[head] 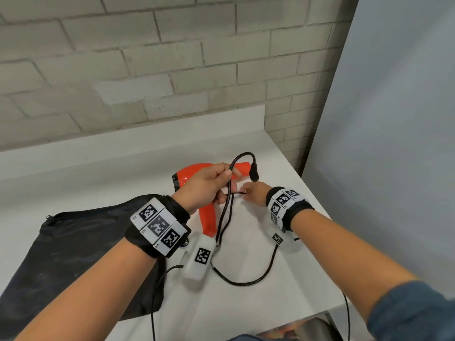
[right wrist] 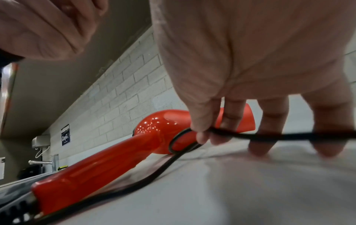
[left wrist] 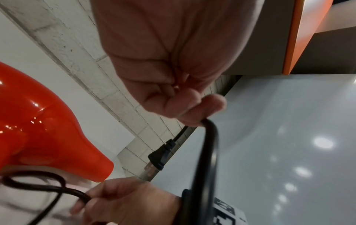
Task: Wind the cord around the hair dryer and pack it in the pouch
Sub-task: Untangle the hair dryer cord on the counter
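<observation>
An orange hair dryer lies on the white counter, its nozzle pointing right. Its black cord trails loose over the counter. My left hand is raised above the dryer and grips a bight of the cord, with the plug hanging past the fingers. My right hand is low by the counter and pinches a small loop of the cord just right of the dryer body. A black pouch lies flat at the left, partly under my left forearm.
A brick wall backs the counter, and a grey panel stands close on the right. The counter's front edge runs below my right forearm, and thin wrist-camera cables hang over it.
</observation>
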The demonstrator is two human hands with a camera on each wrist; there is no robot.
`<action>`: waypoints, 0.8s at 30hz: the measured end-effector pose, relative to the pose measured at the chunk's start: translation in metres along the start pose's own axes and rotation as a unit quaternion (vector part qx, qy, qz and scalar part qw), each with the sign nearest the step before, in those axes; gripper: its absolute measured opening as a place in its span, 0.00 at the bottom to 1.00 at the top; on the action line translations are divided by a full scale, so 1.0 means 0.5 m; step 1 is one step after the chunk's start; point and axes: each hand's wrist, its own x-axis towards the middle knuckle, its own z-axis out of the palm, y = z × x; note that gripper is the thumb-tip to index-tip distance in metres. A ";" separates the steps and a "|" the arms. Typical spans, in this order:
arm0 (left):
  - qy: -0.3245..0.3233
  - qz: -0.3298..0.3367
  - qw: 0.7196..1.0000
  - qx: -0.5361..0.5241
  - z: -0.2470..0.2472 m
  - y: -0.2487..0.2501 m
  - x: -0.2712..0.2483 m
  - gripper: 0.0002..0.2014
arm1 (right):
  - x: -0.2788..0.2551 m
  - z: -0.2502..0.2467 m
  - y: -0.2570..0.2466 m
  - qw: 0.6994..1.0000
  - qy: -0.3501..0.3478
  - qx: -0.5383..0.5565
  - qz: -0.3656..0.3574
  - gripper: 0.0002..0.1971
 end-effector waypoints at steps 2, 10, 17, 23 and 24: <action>0.008 -0.009 1.000 -0.004 -0.006 -0.002 0.003 0.13 | 0.009 -0.006 0.000 0.997 0.021 0.069 0.016 0.13; 0.096 -0.019 0.992 -0.079 -0.002 -0.025 0.014 0.11 | -0.055 -0.082 0.082 0.834 0.163 0.515 0.112 0.13; 0.086 0.023 0.996 -0.020 0.047 -0.062 0.010 0.12 | -0.117 -0.092 0.171 0.797 0.192 0.509 0.261 0.08; 0.006 0.048 0.970 0.236 0.091 -0.095 -0.008 0.08 | -0.141 -0.073 0.195 0.961 0.063 -0.002 0.270 0.12; -0.022 0.063 0.950 0.306 0.096 -0.100 -0.009 0.10 | -0.144 -0.075 0.193 0.961 0.054 -0.034 0.268 0.11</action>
